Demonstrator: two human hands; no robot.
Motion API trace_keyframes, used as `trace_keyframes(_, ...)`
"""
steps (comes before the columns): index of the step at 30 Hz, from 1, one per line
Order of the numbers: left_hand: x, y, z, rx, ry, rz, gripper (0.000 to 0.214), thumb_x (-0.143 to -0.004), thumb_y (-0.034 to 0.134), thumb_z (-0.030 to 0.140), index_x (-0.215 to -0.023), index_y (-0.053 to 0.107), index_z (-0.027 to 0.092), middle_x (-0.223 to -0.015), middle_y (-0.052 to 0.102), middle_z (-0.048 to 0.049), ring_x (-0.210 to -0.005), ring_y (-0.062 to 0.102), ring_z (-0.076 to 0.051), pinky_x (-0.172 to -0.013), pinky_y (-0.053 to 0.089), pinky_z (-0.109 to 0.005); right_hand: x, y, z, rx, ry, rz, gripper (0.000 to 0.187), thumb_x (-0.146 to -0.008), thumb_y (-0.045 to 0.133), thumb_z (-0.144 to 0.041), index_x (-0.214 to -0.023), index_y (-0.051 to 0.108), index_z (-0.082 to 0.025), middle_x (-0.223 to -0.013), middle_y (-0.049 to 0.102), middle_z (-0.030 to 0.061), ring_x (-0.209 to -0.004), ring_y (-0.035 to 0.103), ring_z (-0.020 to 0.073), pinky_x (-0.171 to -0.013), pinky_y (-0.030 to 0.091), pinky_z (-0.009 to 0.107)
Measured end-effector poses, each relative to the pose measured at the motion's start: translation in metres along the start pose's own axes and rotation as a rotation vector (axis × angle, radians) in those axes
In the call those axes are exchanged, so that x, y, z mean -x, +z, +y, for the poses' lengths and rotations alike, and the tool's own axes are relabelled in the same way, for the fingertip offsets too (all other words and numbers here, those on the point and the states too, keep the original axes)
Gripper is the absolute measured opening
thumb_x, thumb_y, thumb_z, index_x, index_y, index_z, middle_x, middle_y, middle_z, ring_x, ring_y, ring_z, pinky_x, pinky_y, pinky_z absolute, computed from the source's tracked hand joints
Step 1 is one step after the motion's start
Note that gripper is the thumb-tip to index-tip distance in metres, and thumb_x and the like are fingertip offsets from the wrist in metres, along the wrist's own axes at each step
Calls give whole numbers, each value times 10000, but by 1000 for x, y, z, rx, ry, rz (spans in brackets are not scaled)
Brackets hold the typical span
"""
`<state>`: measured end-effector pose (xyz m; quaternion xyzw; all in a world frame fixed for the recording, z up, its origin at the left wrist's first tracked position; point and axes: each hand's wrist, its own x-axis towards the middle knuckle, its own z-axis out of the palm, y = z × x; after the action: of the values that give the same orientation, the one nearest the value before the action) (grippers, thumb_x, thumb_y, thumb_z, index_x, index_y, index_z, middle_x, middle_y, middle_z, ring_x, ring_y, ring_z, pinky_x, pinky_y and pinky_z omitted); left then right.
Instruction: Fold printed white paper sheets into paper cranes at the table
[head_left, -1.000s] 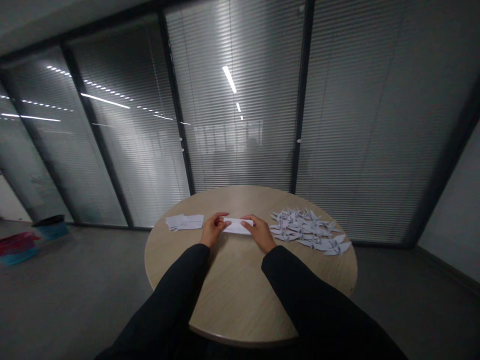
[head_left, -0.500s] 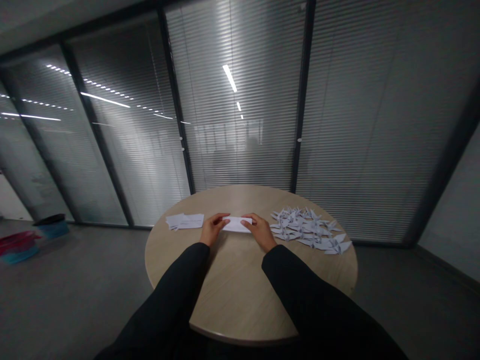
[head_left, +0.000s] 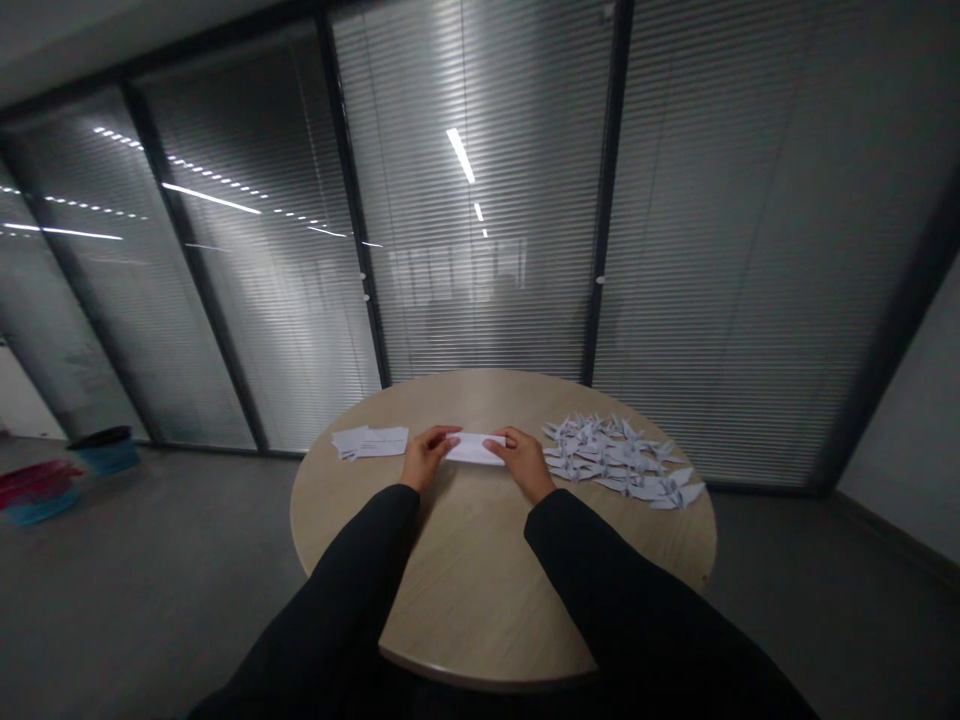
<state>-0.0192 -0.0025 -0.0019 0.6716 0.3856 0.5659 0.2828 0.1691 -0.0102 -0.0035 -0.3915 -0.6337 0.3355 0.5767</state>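
Observation:
Between my hands is a white sheet of paper [head_left: 474,450], a wide, short rectangle, held above the middle of the round table. My left hand [head_left: 426,457] pinches its left end, thumb and forefinger at the upper corner. At the right end my right hand [head_left: 523,460] grips it with the thumb lying on the near face. To the left of my left hand lie some loose white papers [head_left: 381,442] with faint print. A spread of several folded white paper cranes [head_left: 615,458] covers the table to the right of my right hand.
The round wooden table [head_left: 480,600] stands in front of me, close to a glass partition with blinds [head_left: 480,330]. On the floor at far left are a red and blue basin [head_left: 37,492] and a dark-rimmed blue one [head_left: 105,452].

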Motion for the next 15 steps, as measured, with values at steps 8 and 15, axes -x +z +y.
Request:
trace_keyframes(8,1,-1,3,-10,35,-47,349,-781,556,424,-954,652,137,-756,624,-38,-673,533,-139,-600,399,-234,-2,0,4,-53,28,3,378,-599,697,-491,-727,588,-153,-679,653,32,-619,586,161,-552,423,248)
trace_keyframes(15,4,7,7,-13,14,-136,376,-669,683,398,-951,647,153,-876,647,-47,-733,568,-157,-651,422,-245,1,1,0,-26,21,-35,353,-614,685,-483,-693,569,-159,-593,598,-9,-551,542,131,-508,380,228)
